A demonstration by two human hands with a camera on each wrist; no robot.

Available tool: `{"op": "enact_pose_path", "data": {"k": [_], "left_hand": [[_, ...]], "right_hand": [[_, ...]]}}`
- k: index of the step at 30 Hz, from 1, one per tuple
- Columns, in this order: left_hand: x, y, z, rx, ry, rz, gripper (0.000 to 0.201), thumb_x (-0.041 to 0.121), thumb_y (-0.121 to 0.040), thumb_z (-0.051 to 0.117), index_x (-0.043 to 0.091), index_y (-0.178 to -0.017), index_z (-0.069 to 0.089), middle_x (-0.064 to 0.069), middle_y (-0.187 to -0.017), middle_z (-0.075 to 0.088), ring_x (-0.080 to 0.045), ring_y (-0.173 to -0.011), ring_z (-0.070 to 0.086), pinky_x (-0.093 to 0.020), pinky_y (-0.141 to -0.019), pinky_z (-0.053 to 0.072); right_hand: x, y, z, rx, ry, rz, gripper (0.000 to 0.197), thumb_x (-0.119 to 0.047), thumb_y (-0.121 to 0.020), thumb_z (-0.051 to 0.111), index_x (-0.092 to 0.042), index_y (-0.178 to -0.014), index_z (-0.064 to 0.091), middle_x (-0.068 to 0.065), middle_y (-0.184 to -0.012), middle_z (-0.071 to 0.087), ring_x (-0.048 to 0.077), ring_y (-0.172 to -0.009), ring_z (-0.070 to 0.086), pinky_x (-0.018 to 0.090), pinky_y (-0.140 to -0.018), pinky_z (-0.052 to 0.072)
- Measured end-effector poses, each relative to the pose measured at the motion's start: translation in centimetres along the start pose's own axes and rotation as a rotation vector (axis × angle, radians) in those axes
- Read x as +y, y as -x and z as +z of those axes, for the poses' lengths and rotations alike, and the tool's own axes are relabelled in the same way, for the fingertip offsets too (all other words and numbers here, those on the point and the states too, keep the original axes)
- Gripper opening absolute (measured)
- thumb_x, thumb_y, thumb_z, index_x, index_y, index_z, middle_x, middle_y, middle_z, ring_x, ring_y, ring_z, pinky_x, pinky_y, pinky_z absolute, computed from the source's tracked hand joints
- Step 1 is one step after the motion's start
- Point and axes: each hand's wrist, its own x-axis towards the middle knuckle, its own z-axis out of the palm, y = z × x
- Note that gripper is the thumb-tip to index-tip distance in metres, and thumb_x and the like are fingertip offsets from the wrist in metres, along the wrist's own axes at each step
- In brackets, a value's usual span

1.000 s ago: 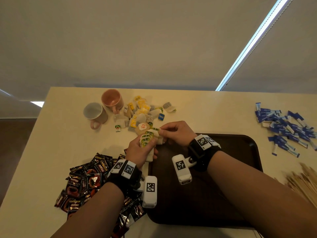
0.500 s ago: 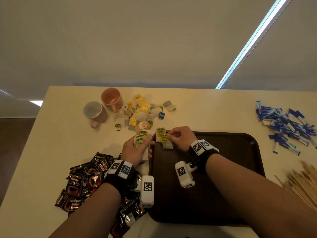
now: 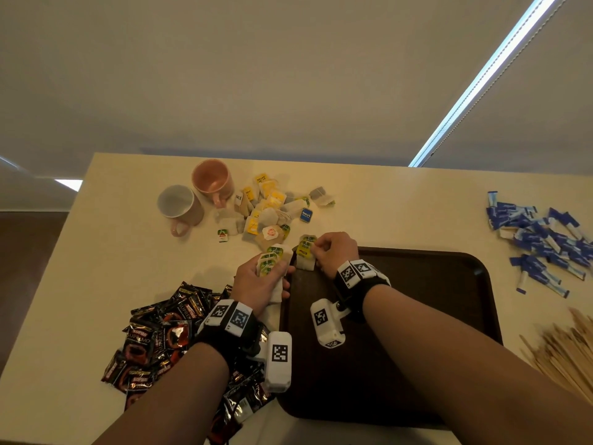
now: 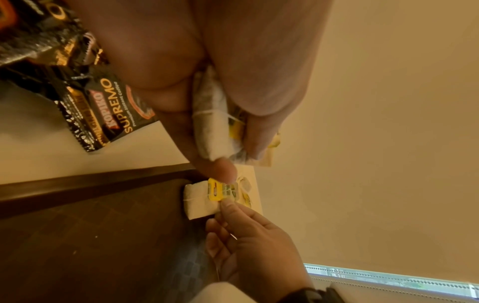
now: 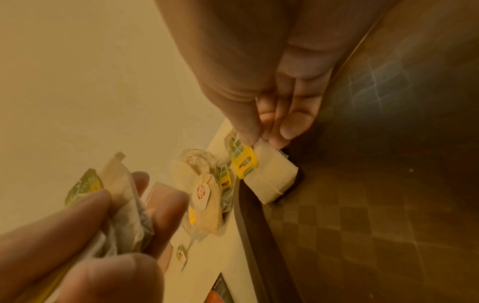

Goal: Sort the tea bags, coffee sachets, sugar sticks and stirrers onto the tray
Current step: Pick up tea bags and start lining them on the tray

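Coffee sachets (image 3: 154, 342): black heap on the tabletop (image 3: 106, 252), nearest, left of the tray (image 3: 417, 348)
Stirrers (image 3: 564, 351): wooden pile at near right
Left hand (image 3: 260, 281): fingers curled round a bunch of tea bags (image 3: 271, 260), just left of the tray's far-left corner
Right hand (image 3: 333, 252): pinches one yellow-tagged tea bag (image 3: 305, 252), its pouch touching that corner of the tray
Sugar sticks (image 3: 542, 239): blue, scattered at far right
Loose tea bags (image 3: 269, 210): beyond the hands
Mugs: white mug (image 3: 178, 203) and pink mug (image 3: 213, 179), farthest left
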Motion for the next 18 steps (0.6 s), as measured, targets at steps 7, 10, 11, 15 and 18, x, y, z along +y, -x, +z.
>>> {"op": "enact_pose_path", "data": {"k": [7, 10, 11, 15, 18], "left_hand": [[-0.03, 0.00, 0.21, -0.013, 0.001, -0.018, 0.009, 0.015, -0.095, 0.065, 0.010, -0.102, 0.066, -0.012, -0.090, 0.076, -0.015, -0.059, 0.062, -0.030, -0.052, 0.054], [0.06, 0.03, 0.32, -0.021, -0.001, -0.023, 0.010, 0.016, -0.095, 0.065, 0.010, -0.104, 0.065, -0.011, -0.090, 0.076, -0.015, -0.060, 0.062, -0.030, -0.052, 0.054], [0.10, 0.03, 0.34, -0.023, -0.003, -0.022, 0.010, 0.016, -0.095, 0.064, 0.011, -0.104, 0.065, -0.011, -0.090, 0.076, -0.015, -0.060, 0.062, -0.030, -0.052, 0.054], [0.08, -0.03, 0.29, -0.022, -0.022, -0.014, 0.011, 0.016, -0.095, 0.064, 0.009, -0.103, 0.066, -0.010, -0.090, 0.076, -0.015, -0.061, 0.063, -0.031, -0.053, 0.054], [0.03, 0.00, 0.12, -0.018, -0.035, -0.011, 0.009, 0.016, -0.095, 0.064, 0.010, -0.102, 0.066, -0.010, -0.090, 0.077, -0.016, -0.062, 0.063, -0.031, -0.055, 0.055]], "right_hand": [[0.26, 0.04, -0.29, -0.009, 0.036, 0.071, 0.021, -0.032, -0.088, 0.070, -0.017, -0.073, 0.070, 0.004, -0.077, 0.073, 0.019, -0.079, 0.071, 0.038, -0.082, 0.059], [0.29, 0.07, -0.22, -0.015, 0.054, 0.112, 0.025, -0.033, -0.089, 0.069, -0.012, -0.077, 0.074, 0.005, -0.080, 0.075, 0.018, -0.080, 0.072, 0.036, -0.081, 0.059], [0.29, 0.09, -0.16, -0.018, 0.051, 0.118, 0.025, -0.033, -0.089, 0.069, -0.010, -0.080, 0.076, 0.005, -0.081, 0.075, 0.018, -0.081, 0.072, 0.035, -0.081, 0.059], [0.18, 0.46, -0.16, -0.053, 0.051, 0.078, 0.022, -0.027, -0.090, 0.067, -0.009, -0.085, 0.078, 0.005, -0.080, 0.075, 0.019, -0.081, 0.071, 0.035, -0.083, 0.058], [0.03, 0.68, -0.32, -0.071, 0.043, 0.058, 0.020, -0.028, -0.089, 0.069, -0.010, -0.090, 0.078, 0.005, -0.083, 0.075, 0.020, -0.082, 0.071, 0.035, -0.083, 0.058]]}}
